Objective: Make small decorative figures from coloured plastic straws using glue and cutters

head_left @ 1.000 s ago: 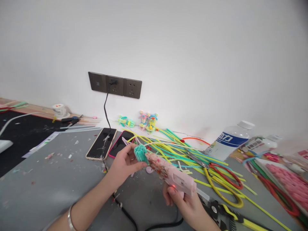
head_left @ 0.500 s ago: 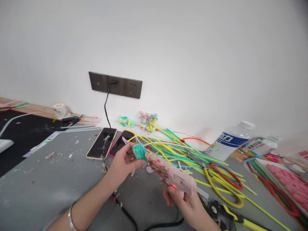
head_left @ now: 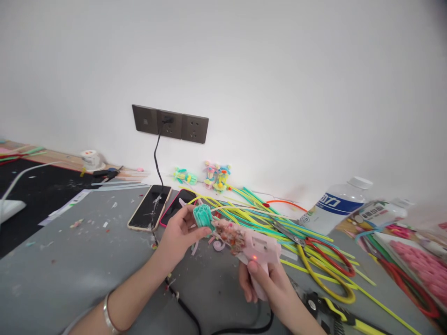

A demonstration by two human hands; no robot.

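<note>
Between the fingers of my left hand is a teal bundle of short fuzzy stems, like cut pipe cleaners packed side by side. My right hand is wrapped round the handle of a pink hot glue gun, whose small red light glows. Its front end is crusted with brownish, stringy residue, and the tip points left, right beside the teal bundle. Whether the tip touches the bundle I cannot tell. Just under the tip, a lilac curl lies on the grey mat.
Yellow and teal pipe cleaners spread behind the glue gun, with scissors on them. Wire strippers lie at front right. Two phones and small fuzzy figures are toward the wall. A bottle stands right. A black cord crosses the front.
The glue gun has rolled and shifted in my right hand, so more of its side and handle shows. The teal bundle is turned slightly more upright. The view has shifted a little.
</note>
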